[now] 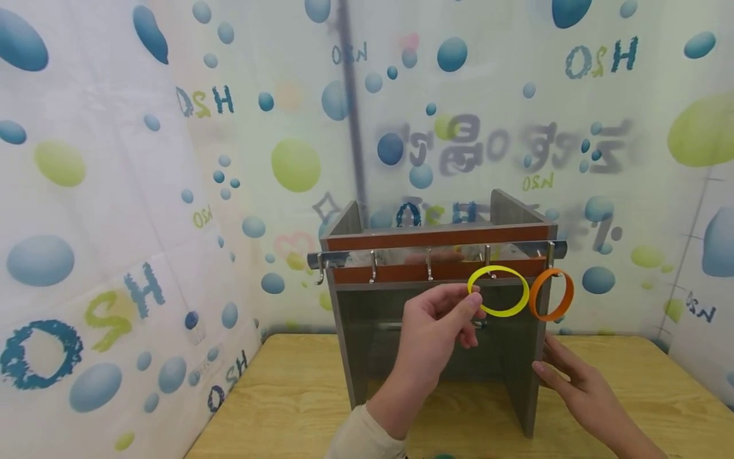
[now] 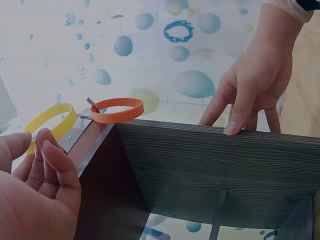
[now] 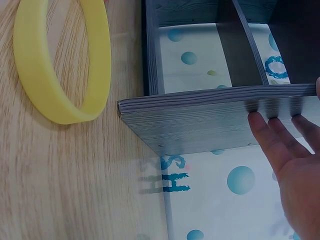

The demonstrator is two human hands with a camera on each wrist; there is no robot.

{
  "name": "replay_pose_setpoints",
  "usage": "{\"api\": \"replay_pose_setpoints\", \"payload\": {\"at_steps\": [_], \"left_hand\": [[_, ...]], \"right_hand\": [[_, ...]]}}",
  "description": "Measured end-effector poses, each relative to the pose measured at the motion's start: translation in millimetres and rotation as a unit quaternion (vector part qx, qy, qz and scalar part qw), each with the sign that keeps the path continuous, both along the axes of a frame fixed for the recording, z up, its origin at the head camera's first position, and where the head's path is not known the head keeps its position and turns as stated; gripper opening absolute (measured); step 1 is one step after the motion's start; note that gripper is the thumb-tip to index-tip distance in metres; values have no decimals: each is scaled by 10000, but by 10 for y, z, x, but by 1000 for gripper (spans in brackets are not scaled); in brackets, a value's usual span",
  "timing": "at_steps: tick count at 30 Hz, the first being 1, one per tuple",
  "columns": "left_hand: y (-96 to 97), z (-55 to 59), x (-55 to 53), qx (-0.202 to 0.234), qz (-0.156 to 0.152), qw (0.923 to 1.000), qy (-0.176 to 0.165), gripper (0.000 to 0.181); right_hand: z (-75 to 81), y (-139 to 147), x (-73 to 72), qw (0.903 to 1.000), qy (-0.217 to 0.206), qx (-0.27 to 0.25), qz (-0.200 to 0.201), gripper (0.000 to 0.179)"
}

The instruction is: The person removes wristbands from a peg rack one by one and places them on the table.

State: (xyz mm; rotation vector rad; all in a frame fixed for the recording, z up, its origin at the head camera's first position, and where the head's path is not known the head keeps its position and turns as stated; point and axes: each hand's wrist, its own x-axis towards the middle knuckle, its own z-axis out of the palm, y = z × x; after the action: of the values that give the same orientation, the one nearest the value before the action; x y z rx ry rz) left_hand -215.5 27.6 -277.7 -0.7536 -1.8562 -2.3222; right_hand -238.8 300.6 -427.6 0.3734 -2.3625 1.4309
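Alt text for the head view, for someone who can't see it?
A left hand pinches a yellow ring before a gray hook rack on a table; its rightmost hook holds an orange ring. The right hand touches the rack's right side panel.

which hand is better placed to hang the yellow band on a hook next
Probably the left hand: it pinches the yellow band up near the hooks. The right hand holds no band and touches the side panel.

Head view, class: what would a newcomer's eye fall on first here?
Probably the bright yellow band, pinched in the left hand near the hooks of the grey shelf. Next, the orange band, hanging from the rightmost hook. Behind them, blue bubbles dot the pale backdrop.
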Motion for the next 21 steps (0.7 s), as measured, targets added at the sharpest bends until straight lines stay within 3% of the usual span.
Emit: {"api": "replay_pose_setpoints", "payload": {"at_steps": [21], "left_hand": [[-143, -217, -11, -106, 157, 9991, -383, 18]], "right_hand": [[-16, 15, -4, 9999, 88, 0, 76, 67]]}}
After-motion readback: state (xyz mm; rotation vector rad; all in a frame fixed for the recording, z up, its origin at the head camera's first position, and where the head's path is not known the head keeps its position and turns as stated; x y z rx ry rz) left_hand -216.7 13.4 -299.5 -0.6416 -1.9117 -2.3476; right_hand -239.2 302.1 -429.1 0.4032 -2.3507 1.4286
